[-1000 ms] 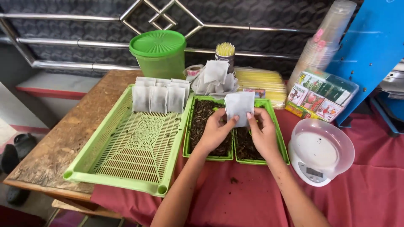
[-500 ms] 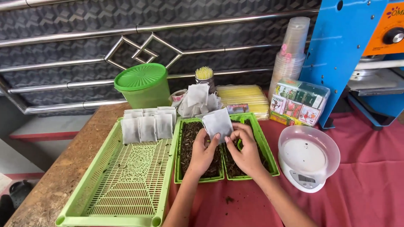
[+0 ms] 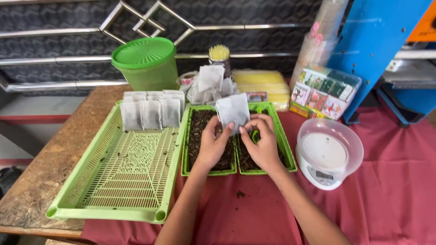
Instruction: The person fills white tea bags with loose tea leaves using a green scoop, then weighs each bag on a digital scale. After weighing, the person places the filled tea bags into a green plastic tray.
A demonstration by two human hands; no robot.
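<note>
While both hands pinch the small white paper sachet upright — left hand and right hand gripping its lower edge — it hangs just above the twin green trays of dark loose tea.

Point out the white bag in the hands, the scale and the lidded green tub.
bag (image 3: 232, 110), head view, middle of its face
scale (image 3: 328, 156), head view, centre of its bowl
tub (image 3: 144, 53), head view, top of its lid

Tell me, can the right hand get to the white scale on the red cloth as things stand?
Probably yes. The scale sits just to the right of the right hand, with only bare red cloth between them. But that hand now pinches the white pouch together with the left hand.
</note>
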